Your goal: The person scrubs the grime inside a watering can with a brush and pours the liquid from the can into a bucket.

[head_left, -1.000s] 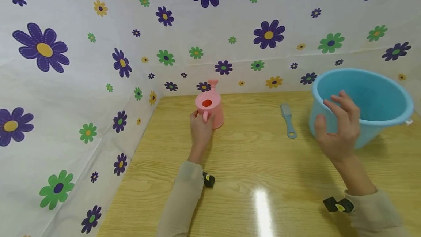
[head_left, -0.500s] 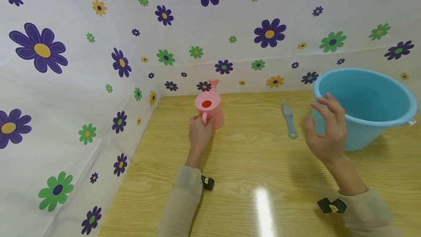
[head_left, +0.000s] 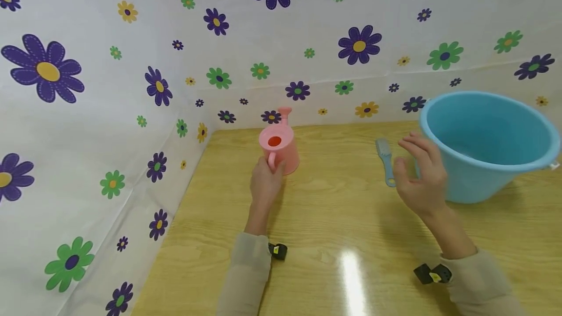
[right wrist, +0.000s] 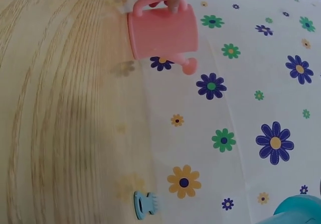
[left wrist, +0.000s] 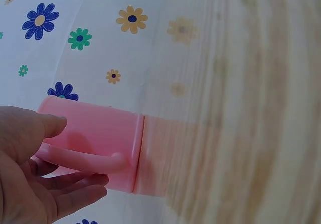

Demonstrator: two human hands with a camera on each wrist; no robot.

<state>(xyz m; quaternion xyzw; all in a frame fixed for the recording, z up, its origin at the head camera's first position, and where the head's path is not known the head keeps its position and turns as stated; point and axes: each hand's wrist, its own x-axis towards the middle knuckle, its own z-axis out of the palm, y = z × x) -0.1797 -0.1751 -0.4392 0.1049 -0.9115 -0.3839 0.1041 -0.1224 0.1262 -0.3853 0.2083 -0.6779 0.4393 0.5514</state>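
A pink watering can (head_left: 284, 152) stands upright on the wooden table at the back left, its spout toward the wall. My left hand (head_left: 265, 183) holds it by its looped handle; in the left wrist view, the thumb (left wrist: 52, 126) lies above the handle and the fingers below it. An orange-red patch shows inside the opening. Over the table, my right hand (head_left: 423, 177) hangs with fingers loosely bent and nothing in them, in front of a large light-blue bucket (head_left: 474, 184). A small blue-grey tool with teeth and a holed handle (head_left: 384, 157) lies just left of the bucket.
A white cloth with printed flowers (head_left: 325, 28) rises as a wall behind the table and along its left side. The wooden table (head_left: 325, 208) reflects a bright light streak near the front. Black cameras sit at both wrists.
My right hand has moved left, from the bucket's front to beside its left edge, near the toothed tool's handle. My left hand stays at the watering can, which has barely shifted.
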